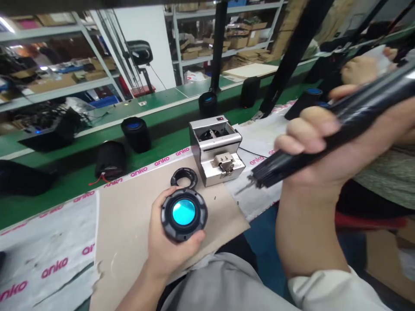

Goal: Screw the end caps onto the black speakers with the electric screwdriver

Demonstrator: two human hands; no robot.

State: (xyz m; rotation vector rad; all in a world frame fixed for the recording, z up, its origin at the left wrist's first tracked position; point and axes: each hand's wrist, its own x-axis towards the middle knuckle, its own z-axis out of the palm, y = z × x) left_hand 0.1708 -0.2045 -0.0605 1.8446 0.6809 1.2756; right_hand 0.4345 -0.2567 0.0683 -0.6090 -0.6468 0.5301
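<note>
My left hand (170,248) is wrapped around a round black speaker (184,213) whose shiny blue disc faces up. Just behind it, a black ring (184,177) lies on the brown cardboard (126,233). My right hand (320,147) grips a black electric screwdriver (292,164), its thin bit pointing down and left, well to the right of the speaker. The metal screw feeder (217,149) stands behind the cardboard's edge. Two small dark screws (215,198) lie on the cardboard to the right of the speaker.
Black cylindrical speakers (136,134) stand on the green bench (162,149); one with red wires (110,160) is at the left. Dark slanted posts (288,56) rise behind. At the right, another person's hand (359,70) holds something white. Shelves with boxes fill the background.
</note>
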